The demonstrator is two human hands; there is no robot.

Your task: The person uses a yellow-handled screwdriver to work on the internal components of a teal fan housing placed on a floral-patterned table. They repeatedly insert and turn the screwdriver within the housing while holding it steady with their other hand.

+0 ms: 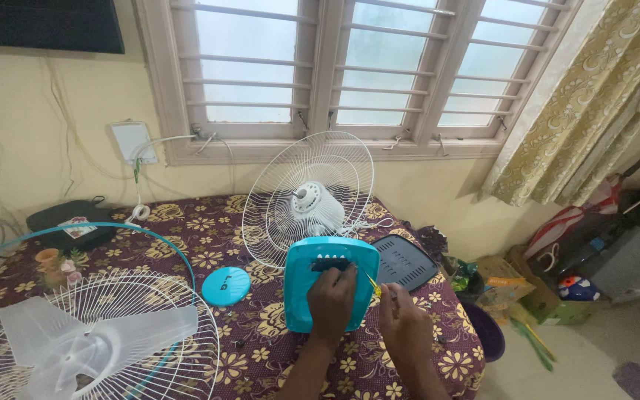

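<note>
**A:** Head view first. What are your hands doing?

**B:** Your left hand (330, 298) lies on the turquoise fan base (330, 281), fingers curled over its face just below the dark button strip (330, 263); they press on it rather than wrap around it. Your right hand (403, 324) is closed around a yellow-handled screwdriver (372, 284), whose tip points at the base's right edge.

**A:** And where does that base sit?

**B:** On the table with the floral cloth (201, 237), close to its right edge and somewhat toward you. Just behind it the rear fan guard with the white motor (312, 201) stands upright, leaning toward the window wall. A dark grey vented cover (404, 262) lies flat just right of the base, near the table's right edge.

**A:** What about your left side?

**B:** A round turquoise cap (226, 286) rests left of the base, apart from it. At the near left corner the front guard (112, 341) lies flat with the translucent blade (90, 348) on it. A black pouch (68, 220) sits at the far left edge.
</note>
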